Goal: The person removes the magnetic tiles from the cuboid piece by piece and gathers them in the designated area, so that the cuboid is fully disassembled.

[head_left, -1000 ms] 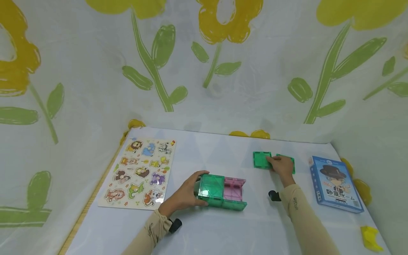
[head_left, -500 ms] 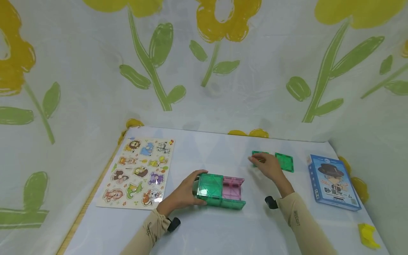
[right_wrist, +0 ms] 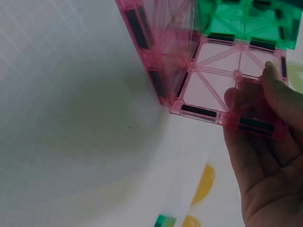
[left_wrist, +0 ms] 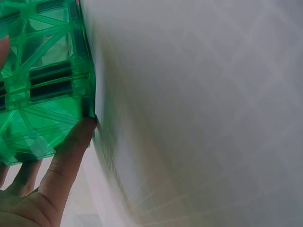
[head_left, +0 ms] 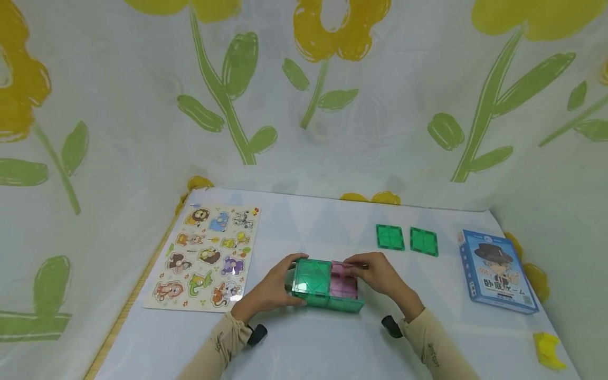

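A box-like build of see-through magnetic tiles stands on the table between both hands. Its left part has a green tile (head_left: 311,277) on top, while the right part, with pink tiles (head_left: 343,285), is uncovered from above. My left hand (head_left: 269,289) grips the left end, thumb at the near side and fingers at the far side. In the left wrist view, a fingertip presses the edge of a green tile (left_wrist: 47,47). My right hand (head_left: 380,274) pinches the pink wall tile (right_wrist: 215,87), with the thumb on one face and fingers behind it.
Two loose green tiles (head_left: 390,237) lie side by side behind the right hand. At left is an animal puzzle board (head_left: 204,258). A blue box (head_left: 496,272) and a crumpled yellow piece (head_left: 548,351) lie at right. A flowered curtain (head_left: 380,132) encloses the table.
My right hand has left the loose green tiles and moved left and nearer to the build, where it now pinches the pink wall tile. My left hand keeps its grip in place.
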The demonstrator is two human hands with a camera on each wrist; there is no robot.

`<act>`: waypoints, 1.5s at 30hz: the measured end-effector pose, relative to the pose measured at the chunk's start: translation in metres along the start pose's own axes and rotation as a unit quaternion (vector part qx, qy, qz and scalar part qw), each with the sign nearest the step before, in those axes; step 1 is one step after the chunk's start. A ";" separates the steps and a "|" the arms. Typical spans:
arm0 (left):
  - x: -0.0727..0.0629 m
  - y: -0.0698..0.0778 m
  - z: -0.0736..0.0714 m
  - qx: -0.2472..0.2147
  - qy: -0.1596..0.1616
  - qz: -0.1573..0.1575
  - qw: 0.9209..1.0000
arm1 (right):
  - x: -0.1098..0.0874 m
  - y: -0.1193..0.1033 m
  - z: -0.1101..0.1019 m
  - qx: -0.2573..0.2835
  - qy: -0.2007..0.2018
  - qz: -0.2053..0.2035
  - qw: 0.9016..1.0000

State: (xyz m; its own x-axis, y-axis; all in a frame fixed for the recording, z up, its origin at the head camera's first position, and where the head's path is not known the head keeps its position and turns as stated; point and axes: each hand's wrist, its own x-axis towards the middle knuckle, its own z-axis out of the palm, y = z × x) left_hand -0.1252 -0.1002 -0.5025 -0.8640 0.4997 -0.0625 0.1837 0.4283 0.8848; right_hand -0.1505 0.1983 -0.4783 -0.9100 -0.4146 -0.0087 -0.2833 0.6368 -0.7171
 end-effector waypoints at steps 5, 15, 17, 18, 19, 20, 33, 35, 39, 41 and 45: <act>-0.001 -0.001 -0.001 -0.006 0.003 -0.002 1.000 | 0.011 0.009 -0.002 0.013 0.006 0.003 1.000; -0.003 -0.002 0.000 -0.005 -0.001 -0.004 1.000 | 0.041 0.031 -0.025 0.069 0.040 0.111 0.991; -0.003 -0.001 0.001 -0.006 -0.001 -0.004 1.000 | 0.047 0.036 -0.031 0.081 0.036 0.117 0.989; -0.003 -0.001 0.001 -0.005 -0.001 -0.004 1.000 | 0.050 0.039 -0.033 0.087 0.035 0.121 0.988; -0.003 -0.001 0.001 -0.005 -0.001 -0.005 1.000 | 0.054 0.041 -0.035 0.090 0.035 0.126 0.987; -0.003 -0.001 0.001 -0.005 -0.002 -0.006 1.000 | 0.057 0.044 -0.036 0.088 0.036 0.132 0.987; -0.003 -0.001 0.000 -0.012 0.000 -0.009 1.000 | 0.089 0.059 -0.041 0.006 0.052 0.215 0.975; -0.003 -0.001 0.000 -0.012 -0.001 -0.008 1.000 | 0.091 0.061 -0.041 -0.002 0.055 0.227 0.972; -0.003 -0.001 0.000 -0.009 -0.002 -0.009 1.000 | 0.096 0.063 -0.039 -0.002 0.056 0.240 0.969; -0.003 -0.001 0.000 -0.008 -0.001 -0.010 1.000 | 0.098 0.063 -0.038 -0.002 0.056 0.244 0.968; -0.003 -0.002 0.001 -0.009 -0.002 -0.009 1.000 | 0.099 0.063 -0.037 -0.006 0.062 0.247 0.967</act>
State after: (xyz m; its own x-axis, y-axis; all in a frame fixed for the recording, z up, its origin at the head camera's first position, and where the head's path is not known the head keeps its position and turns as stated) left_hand -0.1223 -0.1018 -0.5049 -0.8655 0.4945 -0.0804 0.1595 0.4241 0.8915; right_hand -0.2697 0.2214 -0.4983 -0.9640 0.0231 -0.2648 0.1931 0.7457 -0.6376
